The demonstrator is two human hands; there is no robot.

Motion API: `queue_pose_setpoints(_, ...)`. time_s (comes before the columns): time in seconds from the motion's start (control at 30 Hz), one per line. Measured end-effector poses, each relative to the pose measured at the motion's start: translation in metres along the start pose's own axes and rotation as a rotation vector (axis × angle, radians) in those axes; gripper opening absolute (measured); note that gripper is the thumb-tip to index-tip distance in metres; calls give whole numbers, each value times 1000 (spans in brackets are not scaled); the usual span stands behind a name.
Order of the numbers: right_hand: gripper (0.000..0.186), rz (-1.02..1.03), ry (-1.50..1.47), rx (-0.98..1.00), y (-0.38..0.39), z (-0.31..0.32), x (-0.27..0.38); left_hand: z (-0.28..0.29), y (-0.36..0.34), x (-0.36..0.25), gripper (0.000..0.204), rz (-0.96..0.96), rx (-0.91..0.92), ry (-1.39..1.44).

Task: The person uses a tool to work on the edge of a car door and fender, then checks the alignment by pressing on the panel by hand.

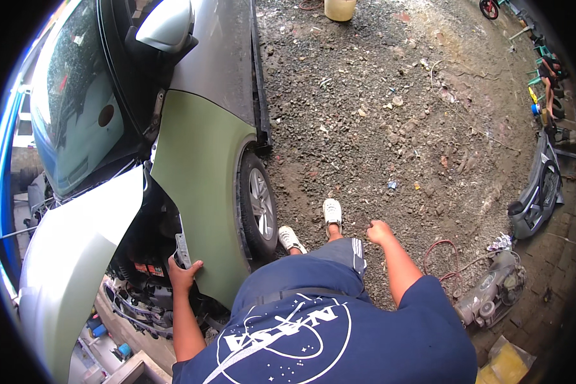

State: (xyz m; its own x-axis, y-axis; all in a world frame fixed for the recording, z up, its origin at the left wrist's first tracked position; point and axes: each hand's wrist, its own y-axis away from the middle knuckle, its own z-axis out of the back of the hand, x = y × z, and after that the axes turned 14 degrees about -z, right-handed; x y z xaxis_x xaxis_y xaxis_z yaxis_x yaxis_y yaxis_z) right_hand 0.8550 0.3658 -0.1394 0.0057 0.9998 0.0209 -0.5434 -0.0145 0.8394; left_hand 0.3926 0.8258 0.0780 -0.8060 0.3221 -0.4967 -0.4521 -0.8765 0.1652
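Note:
A green front fender (195,153) sits on the side of a grey car. At the fender's inner front edge, next to a pale metal strip with holes (182,248), my left hand (184,274) is closed, its thumb against the green panel. Most of those fingers are hidden behind the edge. My right hand (380,233) hangs over the gravel, away from the car, with its fingers curled. What it holds, if anything, cannot be made out. The front wheel (260,198) stands under the fender arch, close to my feet.
A partly green, glare-lit panel (77,237) rises left of the exposed engine bay (144,256). The side mirror (166,27) juts out ahead. On the right lie a grey compressor tank (493,288), a red hose (443,246) and a detached bumper (539,192). A person (548,77) is far right.

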Motion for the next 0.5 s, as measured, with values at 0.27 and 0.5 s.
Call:
queue_pose_setpoints(0.27,29,-39,46,-73,-37,31,-26,3,-4,1,95,55,15,-6)
queue_pose_setpoints(0.5,28,-65,17,-49,-43,48,-31,1,-5,13,99,47,9,-17)
